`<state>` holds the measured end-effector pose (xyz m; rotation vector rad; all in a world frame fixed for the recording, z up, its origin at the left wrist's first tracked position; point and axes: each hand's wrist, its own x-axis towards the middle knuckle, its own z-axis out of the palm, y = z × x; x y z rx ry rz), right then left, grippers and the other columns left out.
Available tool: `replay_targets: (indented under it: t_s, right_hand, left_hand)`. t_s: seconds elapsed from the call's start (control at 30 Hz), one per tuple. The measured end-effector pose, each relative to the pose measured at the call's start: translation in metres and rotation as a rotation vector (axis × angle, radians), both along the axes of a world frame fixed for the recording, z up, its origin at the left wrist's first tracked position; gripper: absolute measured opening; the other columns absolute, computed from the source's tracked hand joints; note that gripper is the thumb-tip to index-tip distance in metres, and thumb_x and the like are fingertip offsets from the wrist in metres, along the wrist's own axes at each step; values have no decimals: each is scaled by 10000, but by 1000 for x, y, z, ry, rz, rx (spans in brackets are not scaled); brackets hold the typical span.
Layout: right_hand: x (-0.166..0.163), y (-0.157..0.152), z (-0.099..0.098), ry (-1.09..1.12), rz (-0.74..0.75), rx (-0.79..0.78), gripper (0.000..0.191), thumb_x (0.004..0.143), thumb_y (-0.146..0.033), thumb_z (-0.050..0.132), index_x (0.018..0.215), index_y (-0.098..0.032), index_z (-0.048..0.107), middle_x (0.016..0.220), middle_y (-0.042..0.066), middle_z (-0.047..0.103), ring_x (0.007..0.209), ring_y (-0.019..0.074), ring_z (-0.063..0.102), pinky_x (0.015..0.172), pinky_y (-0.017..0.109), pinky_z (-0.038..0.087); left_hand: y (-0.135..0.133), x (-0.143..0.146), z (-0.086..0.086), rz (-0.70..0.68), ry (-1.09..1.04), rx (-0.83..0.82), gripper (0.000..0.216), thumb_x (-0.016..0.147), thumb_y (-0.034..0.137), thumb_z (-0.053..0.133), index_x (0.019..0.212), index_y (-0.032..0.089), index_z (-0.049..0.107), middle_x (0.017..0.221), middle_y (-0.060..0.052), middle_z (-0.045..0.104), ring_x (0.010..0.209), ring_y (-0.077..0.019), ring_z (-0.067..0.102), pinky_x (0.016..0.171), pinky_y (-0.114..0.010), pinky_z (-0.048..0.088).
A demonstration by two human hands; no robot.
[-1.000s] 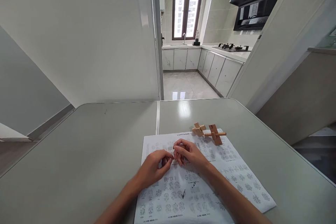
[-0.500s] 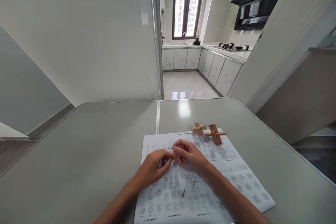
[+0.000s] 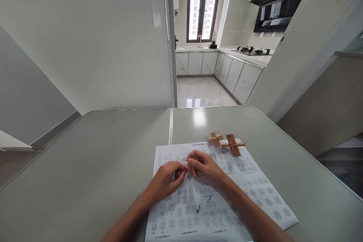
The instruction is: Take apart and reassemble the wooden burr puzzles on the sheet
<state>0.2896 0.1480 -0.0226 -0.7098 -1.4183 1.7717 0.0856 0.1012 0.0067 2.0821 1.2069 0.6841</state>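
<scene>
My left hand (image 3: 167, 178) and my right hand (image 3: 204, 167) rest over a printed instruction sheet (image 3: 187, 230), fingertips close together. The left thumb and index finger meet, the other fingers curled under. On the right, the fingers bend loosely inward with the thumb against them. Nothing shows between the fingers of either hand. Beyond my right hand, at the sheet's far edge, lies a pale wooden interlocking puzzle (image 3: 215, 138). Beside it is a reddish-brown wooden puzzle (image 3: 233, 145) with a flat plate crossed by a rod. Neither hand touches these puzzles.
The grey table (image 3: 85, 174) has rounded far corners and a pale seam. A white panel (image 3: 119, 38) stands behind its left half. Past the far edge is a kitchen with white cabinets (image 3: 195, 63), a gas stove (image 3: 251, 50) and a window (image 3: 202, 7).
</scene>
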Motion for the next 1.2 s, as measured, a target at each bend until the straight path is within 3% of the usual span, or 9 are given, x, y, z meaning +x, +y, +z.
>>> replay_targets:
  t_s: [1.2]
  right_hand:
    - [-1, 1, -2, -2, 4, -11, 345, 913, -537, 698, 931, -203, 617, 717, -12, 696, 509, 104, 570, 491, 234, 390]
  left_hand:
    - [0, 0, 0, -6, -4, 13, 184, 1001, 251, 524, 970, 223, 703, 850, -9, 693, 740, -150, 580, 712, -265, 470]
